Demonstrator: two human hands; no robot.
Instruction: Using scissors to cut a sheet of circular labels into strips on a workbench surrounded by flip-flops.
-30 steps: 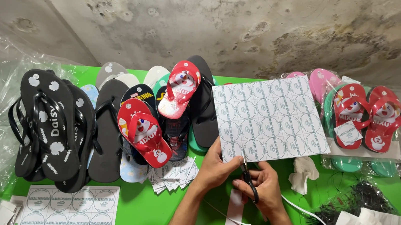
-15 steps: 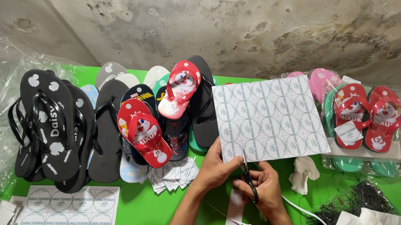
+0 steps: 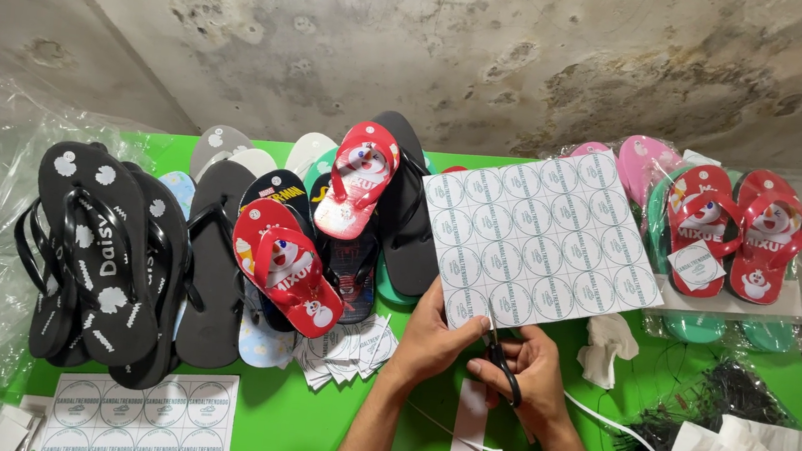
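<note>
Nothing has shifted: left hand (image 3: 428,340) fingers pinch the label sheet (image 3: 540,239), right hand (image 3: 527,371) fingers grip scissors (image 3: 499,353).

Just above the right hand (image 3: 527,376), the white square paper sheet of round stickers (image 3: 540,239) looks smooth and matt. The small scissors (image 3: 500,350) it holds have shiny metal blades and black plastic handles.

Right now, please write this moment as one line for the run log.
left hand: holds label sheet | right hand: scissors cutting sheet's lower edge | cut strip hangs below | flip-flops behind, on green table
</note>
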